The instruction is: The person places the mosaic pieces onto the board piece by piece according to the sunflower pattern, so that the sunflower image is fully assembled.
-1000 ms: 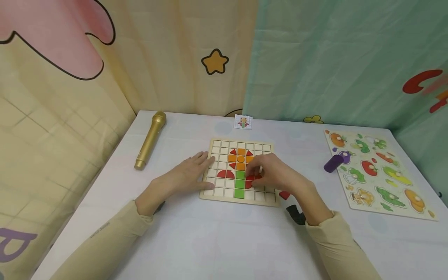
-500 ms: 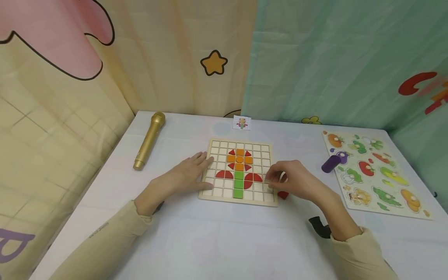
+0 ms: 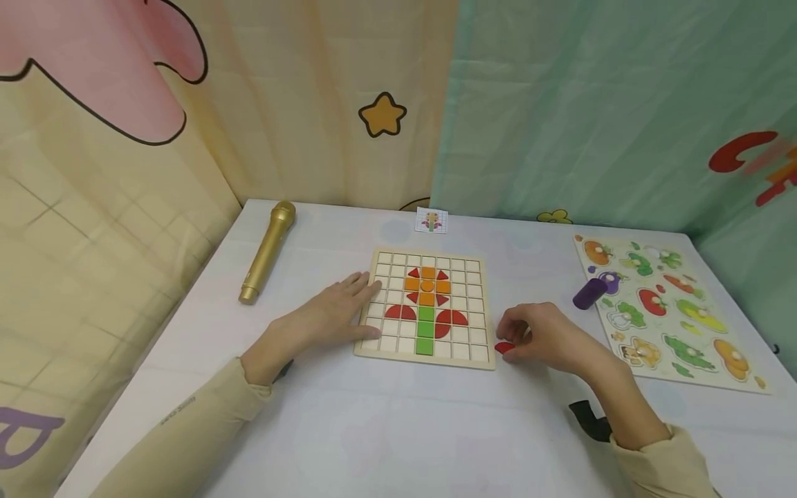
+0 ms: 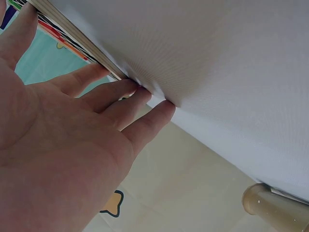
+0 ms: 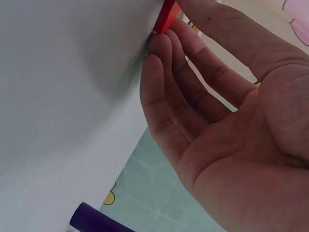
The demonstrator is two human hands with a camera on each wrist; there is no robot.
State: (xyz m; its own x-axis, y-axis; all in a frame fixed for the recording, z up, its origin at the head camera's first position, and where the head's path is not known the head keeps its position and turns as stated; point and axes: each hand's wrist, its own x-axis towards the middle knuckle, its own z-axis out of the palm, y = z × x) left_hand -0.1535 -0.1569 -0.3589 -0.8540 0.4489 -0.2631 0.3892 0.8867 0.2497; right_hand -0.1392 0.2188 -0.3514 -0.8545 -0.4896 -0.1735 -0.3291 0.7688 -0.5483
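A wooden grid board (image 3: 429, 362) lies on the table, bearing a flower pattern of orange squares, red triangles, green squares (image 3: 425, 330) and red quarter-circles (image 3: 451, 317). My left hand (image 3: 330, 311) rests spread along its left edge, thumb on the lower left corner. In the left wrist view, those fingertips (image 4: 169, 106) touch the table beside the board's edge (image 4: 77, 36). Just off the board's right side, my right hand (image 3: 548, 335) pinches a red piece (image 3: 503, 348) between thumb and fingers. Only part of that red piece (image 5: 165, 18) shows in the right wrist view.
Behind the board lies a small pattern card (image 3: 432, 220). A gold microphone (image 3: 268, 252) is at the left. At the right, a purple cylinder (image 3: 589, 294) leans on a vegetable puzzle board (image 3: 679, 325). Printed curtains (image 3: 560, 138) hang behind the table.
My right hand has moved off the board's red pieces, rightward and toward me, to the red piece beside the board. My left hand has stayed in place.
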